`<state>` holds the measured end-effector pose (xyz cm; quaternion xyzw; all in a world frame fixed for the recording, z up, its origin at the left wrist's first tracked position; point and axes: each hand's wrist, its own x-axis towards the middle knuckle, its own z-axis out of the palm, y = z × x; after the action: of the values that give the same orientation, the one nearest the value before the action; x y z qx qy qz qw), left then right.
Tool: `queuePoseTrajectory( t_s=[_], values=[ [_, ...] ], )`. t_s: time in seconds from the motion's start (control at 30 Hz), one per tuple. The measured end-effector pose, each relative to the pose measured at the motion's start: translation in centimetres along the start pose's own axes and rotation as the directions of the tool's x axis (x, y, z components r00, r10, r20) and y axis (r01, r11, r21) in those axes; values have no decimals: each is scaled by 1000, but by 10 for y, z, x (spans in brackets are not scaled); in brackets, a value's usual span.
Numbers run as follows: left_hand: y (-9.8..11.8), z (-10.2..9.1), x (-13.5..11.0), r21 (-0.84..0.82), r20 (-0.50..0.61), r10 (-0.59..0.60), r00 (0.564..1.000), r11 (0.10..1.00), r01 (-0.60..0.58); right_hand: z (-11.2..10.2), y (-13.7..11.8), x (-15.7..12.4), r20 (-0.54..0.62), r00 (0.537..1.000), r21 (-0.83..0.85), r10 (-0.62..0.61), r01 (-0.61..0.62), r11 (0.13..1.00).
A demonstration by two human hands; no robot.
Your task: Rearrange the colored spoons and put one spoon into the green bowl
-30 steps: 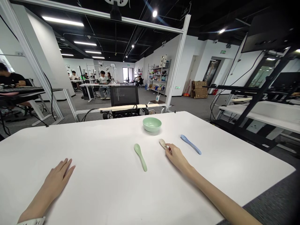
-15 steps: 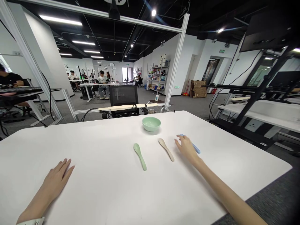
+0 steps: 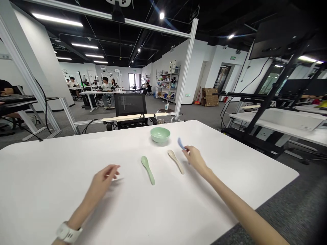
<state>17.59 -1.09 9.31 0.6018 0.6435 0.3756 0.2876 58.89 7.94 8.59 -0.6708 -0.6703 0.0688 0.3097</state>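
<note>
My right hand [image 3: 197, 160] pinches a blue spoon [image 3: 181, 143] between thumb and fingers, its bowl end sticking out toward the green bowl [image 3: 160, 137]. Part of the spoon's handle is hidden by the fingers. Just left of this hand a beige spoon [image 3: 176, 162] lies on the white table. Farther left lies a light green spoon [image 3: 148, 170]. Over the table's left part hovers my left hand [image 3: 103, 177], holding nothing, fingers loosely bent and thumb apart. The light green spoon is the thing nearest to it.
The white table [image 3: 127, 217] has rounded far corners. Beyond its back edge stand a metal frame [image 3: 185, 68] and a black mesh chair [image 3: 130, 103]. A desk with a black monitor stand [image 3: 265, 102] is at the right. Other people sit at desks in the background.
My right hand has taken hold of the blue spoon, lifted it and moved it left. My left hand has risen off the table and moved right. The camera view has shifted slightly.
</note>
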Motion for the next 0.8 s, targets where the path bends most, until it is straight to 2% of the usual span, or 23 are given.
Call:
queuePoseTrajectory(
  t_s=[0.07,0.13,0.2,0.3,0.47,0.53,0.6,0.7,0.8],
  values=[
    [33,36,-1,-169,174,-5,985,985,35,10,-46,-17,45,992,146,-115,107,984],
    [55,63,-2,-284,271,-18,962,954,97,21,-89,-35,92,972,251,-218,189,949],
    [67,80,-1,-335,298,-9,954,935,114,31,-124,-51,157,946,339,-283,218,915],
    [70,86,2,-373,274,-9,962,921,115,42,-154,-65,226,924,412,-307,195,890],
    [52,67,12,-337,214,-82,973,929,152,47,-158,-67,323,886,434,-333,174,884],
    [43,59,16,-295,212,-118,970,938,179,47,-152,-67,369,877,338,-308,182,923],
    [34,54,19,-242,225,-153,962,948,207,50,-146,-69,386,887,178,-252,196,964],
    [26,58,20,-144,246,-190,951,963,230,61,-139,-73,414,887,9,-206,223,975],
    [25,69,20,-37,237,-185,954,979,200,72,-136,-74,455,855,41,-249,259,965]
  ],
)
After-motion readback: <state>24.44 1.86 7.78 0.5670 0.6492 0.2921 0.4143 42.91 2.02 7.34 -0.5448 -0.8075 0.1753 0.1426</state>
